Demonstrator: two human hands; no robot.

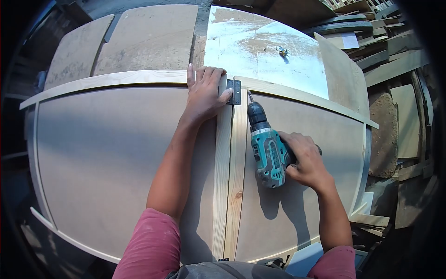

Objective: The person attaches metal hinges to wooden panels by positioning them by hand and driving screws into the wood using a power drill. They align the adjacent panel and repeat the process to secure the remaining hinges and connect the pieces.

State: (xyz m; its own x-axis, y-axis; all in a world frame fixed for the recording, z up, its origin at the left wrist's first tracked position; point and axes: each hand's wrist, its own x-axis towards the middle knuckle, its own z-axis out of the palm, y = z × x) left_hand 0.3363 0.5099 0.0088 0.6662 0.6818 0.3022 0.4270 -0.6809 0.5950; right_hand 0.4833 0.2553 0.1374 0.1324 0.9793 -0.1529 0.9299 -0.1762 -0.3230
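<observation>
A teal and black cordless drill (269, 156) is held by its handle in my right hand (304, 158), its bit pointing up toward the frame beside the hinge. My left hand (204, 90) lies over the top rail of the left framed panel (116, 153), with the thumb on a dark metal hinge (236, 91). The hinge sits across the seam where two pale wooden stiles meet. On the right is the second framed panel (306, 135). Another dark hinge (223, 259) shows at the near end of the seam.
Behind the panels, a white board (269, 42) carries sawdust and a small yellow object (283, 52). Brown boards (148, 37) lie at the back left. Stacked wood scraps (395, 60) line the right side, and a loose wood piece (370, 219) is at the near right.
</observation>
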